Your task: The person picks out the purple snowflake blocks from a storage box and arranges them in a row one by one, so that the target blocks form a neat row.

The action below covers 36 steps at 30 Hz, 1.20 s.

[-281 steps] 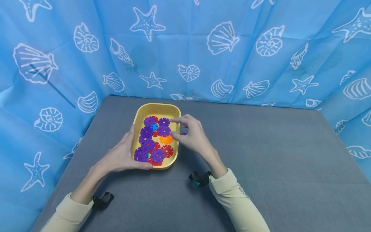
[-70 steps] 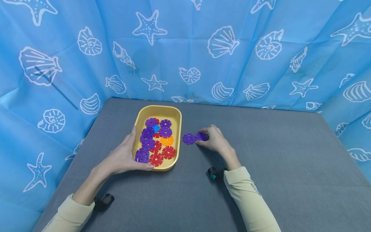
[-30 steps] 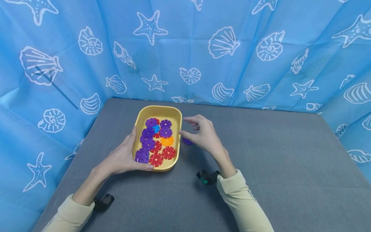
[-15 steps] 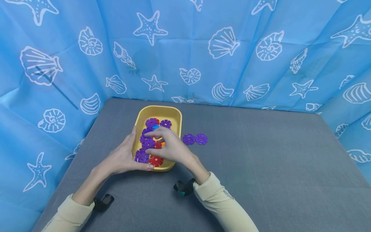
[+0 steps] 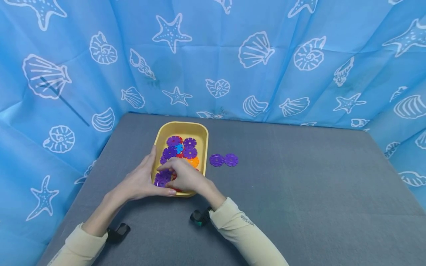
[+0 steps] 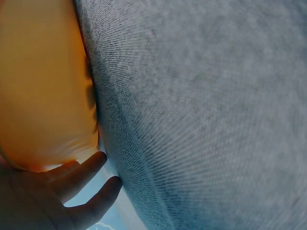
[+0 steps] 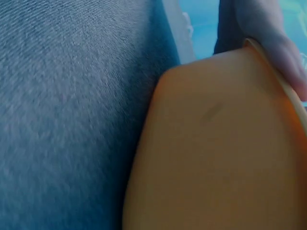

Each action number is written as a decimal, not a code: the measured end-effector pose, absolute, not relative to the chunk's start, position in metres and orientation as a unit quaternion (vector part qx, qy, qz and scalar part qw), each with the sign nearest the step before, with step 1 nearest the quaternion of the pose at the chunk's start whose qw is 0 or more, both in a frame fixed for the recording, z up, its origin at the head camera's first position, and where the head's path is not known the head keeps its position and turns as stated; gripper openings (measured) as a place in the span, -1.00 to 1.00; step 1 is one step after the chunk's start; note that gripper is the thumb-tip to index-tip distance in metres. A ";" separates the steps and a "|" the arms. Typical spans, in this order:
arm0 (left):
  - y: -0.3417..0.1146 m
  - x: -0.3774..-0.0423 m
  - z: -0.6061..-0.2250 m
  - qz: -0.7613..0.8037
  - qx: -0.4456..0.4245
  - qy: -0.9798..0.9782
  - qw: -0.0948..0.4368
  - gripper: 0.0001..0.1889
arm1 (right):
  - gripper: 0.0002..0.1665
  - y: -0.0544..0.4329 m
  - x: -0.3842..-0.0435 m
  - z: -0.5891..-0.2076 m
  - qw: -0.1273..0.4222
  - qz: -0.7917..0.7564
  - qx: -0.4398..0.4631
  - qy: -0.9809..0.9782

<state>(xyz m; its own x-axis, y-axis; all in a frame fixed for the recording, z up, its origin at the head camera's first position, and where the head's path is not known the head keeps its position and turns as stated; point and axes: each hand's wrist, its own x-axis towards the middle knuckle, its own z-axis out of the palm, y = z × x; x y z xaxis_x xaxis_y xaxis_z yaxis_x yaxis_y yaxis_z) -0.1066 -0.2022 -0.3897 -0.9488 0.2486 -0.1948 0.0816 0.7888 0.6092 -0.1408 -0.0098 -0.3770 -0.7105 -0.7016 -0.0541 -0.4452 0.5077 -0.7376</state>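
A yellow plastic tray (image 5: 201, 140) holds flat, notched snowflake discs, mostly purple, with red, orange and blue ones among them. My left hand (image 5: 141, 181) grips the tray's near left corner, its thumb over the front rim and its fingers along the outer left wall. In the left wrist view, its fingers (image 6: 88, 172) lie by the tray wall. My right hand (image 5: 186, 175) reaches inside the tray, thumb and index finger apart over the purple discs (image 5: 162, 178) at the near left. Its palm hides several red discs. Whether the fingertips touch a disc is unclear.
Two purple snowflake discs (image 5: 224, 160) lie side by side on the grey table (image 5: 299, 184), just right of the tray. A blue shell-patterned curtain (image 5: 213, 59) hangs behind and at the sides. Black straps (image 5: 118, 232) sit at the wrists.
My right hand lets go of a purple disc beside another on the table, then moves left into the tray and down toward its near left corner. My left hand keeps its grip.
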 end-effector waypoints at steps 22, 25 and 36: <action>-0.203 -0.105 -0.389 0.323 0.090 0.932 0.136 0.56 | -0.46 -0.020 -0.142 -0.388 0.195 -0.269 -0.367 0.869; -0.203 -0.105 -0.390 0.324 0.088 0.932 0.138 0.56 | -0.44 -0.021 -0.142 -0.388 0.201 -0.253 -0.362 0.874; -0.203 -0.105 -0.391 0.326 0.093 0.931 0.134 0.55 | -0.39 -0.021 -0.144 -0.389 0.207 -0.215 -0.356 0.886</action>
